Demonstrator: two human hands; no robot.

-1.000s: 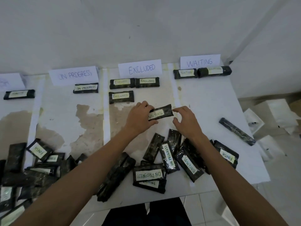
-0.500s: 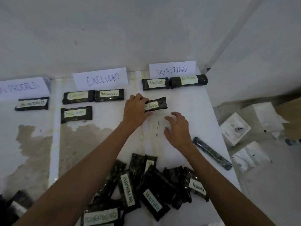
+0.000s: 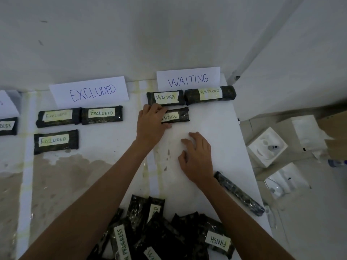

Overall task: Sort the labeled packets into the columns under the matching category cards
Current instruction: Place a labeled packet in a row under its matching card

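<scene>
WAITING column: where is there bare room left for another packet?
Bare tabletop lies right of the third WAITING packet, which the left hand holds, out to the table edge, and below it around the right hand. Another gap sits right of the lower EXCLUDED packet. The near pile is crowded.

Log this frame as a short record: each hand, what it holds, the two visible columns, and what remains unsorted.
left hand: grips the left end of the held WAITING packet
right hand: holds nothing, fingers loosely spread over the table
WAITING column: WAITING card; two top-row WAITING packets side by side; held one just below them
EXCLUDED column: EXCLUDED card; three EXCLUDED packets
unsorted: pile at the near edge; stray packet showing no label, by the right wrist
</scene>
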